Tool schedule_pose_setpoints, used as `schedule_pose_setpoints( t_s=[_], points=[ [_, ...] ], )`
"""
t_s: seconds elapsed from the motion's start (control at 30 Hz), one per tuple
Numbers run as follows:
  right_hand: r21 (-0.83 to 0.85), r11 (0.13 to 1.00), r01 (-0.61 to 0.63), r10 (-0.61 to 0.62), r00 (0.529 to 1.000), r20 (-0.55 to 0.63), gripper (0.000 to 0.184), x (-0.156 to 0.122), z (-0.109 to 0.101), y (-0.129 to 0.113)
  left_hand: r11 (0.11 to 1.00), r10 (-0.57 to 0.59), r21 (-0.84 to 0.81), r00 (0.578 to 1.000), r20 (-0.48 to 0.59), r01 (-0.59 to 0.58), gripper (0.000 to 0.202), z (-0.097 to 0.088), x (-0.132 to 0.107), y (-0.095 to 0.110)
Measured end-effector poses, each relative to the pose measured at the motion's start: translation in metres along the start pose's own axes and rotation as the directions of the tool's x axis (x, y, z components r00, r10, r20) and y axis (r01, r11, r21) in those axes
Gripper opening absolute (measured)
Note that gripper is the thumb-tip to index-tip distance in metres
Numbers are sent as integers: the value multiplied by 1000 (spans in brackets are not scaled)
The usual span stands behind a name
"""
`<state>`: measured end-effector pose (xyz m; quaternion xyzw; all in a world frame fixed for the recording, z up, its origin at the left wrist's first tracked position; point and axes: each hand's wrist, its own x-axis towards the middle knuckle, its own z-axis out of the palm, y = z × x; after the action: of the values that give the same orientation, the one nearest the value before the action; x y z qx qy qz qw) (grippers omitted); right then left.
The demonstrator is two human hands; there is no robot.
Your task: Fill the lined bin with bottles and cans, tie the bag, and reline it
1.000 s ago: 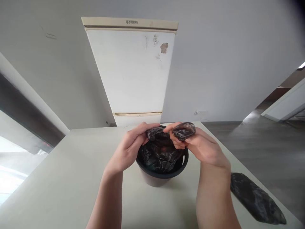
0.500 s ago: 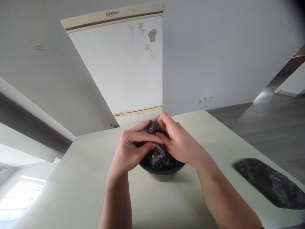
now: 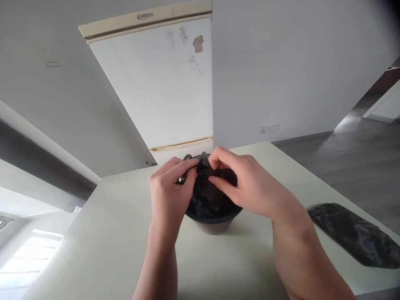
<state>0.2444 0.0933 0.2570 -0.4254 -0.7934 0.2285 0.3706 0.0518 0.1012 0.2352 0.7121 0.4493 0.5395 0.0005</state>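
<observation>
Inside a dark round trash bin (image 3: 212, 227) lies a black plastic garbage bag (image 3: 210, 196), its top gathered up between my hands. My left hand (image 3: 171, 183) pinches the bag's gathered top on the left, thumb against fingers. From the right, my right hand (image 3: 240, 175) grips the same plastic between thumb and curled index finger. A short tuft of the bag sticks up between the two hands. The bin's back rim is mostly hidden behind my fingers and the plastic.
The bin stands on a pale table (image 3: 118, 233). At the table's right side lies a folded pack of black plastic (image 3: 356, 235). Beyond the far edge stands a white refrigerator (image 3: 156, 83) against a grey wall (image 3: 296, 62). Grey floor (image 3: 353, 158) shows at the right.
My hands have moved apart from their overlapping hold, the left going left and the right going right. More of the bag's surface inside the bin now shows. The view has shifted slightly.
</observation>
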Motion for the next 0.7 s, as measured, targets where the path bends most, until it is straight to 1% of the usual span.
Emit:
schedule_pose_setpoints(
  t_s=[0.1, 0.17, 0.2, 0.27, 0.33, 0.4, 0.47, 0.57, 0.63, 0.7],
  points=[
    [-26, 999, 37, -38, 998, -53, 19, -1, -1, 0, 999, -24, 41, 995, 97, 20, 25, -1, 0, 2],
    [-39, 997, 69, -72, 993, -94, 19, -1, 0, 0, 998, -66, 10, 974, 216, 65, 24, -3, 1, 5],
    [-46, 995, 91, -96, 989, -110, 21, -1, 0, 0, 994, -91, -33, 951, 296, 106, 23, -4, 1, 6],
    [-59, 988, 140, -146, 981, -129, 25, -1, 1, 2, 967, -125, -143, 886, 446, 209, 23, -7, 3, 7],
    [-76, 984, 162, -170, 977, -126, 30, -1, 2, 2, 921, -142, -241, 839, 525, 307, 24, -10, 5, 6],
    [-98, 982, 160, -171, 980, -106, 32, -2, 3, 2, 877, -162, -304, 826, 541, 371, 25, -13, 7, 3],
    [-106, 980, 168, -174, 983, -52, 30, -3, 4, 1, 857, -186, -328, 832, 523, 398, 26, -15, 7, 1],
    [-118, 972, 203, -199, 979, 45, 21, -1, 5, -1, 860, -203, -326, 849, 487, 393, 25, -15, 7, 0],
    [-162, 960, 227, -222, 974, 51, 16, 1, 5, -1, 871, -197, -312, 853, 483, 379, 24, -15, 7, 0],
    [-200, 946, 254, -251, 967, 39, 20, 4, 5, 1, 870, -200, -316, 858, 473, 377, 22, -15, 7, -2]
  ],
)
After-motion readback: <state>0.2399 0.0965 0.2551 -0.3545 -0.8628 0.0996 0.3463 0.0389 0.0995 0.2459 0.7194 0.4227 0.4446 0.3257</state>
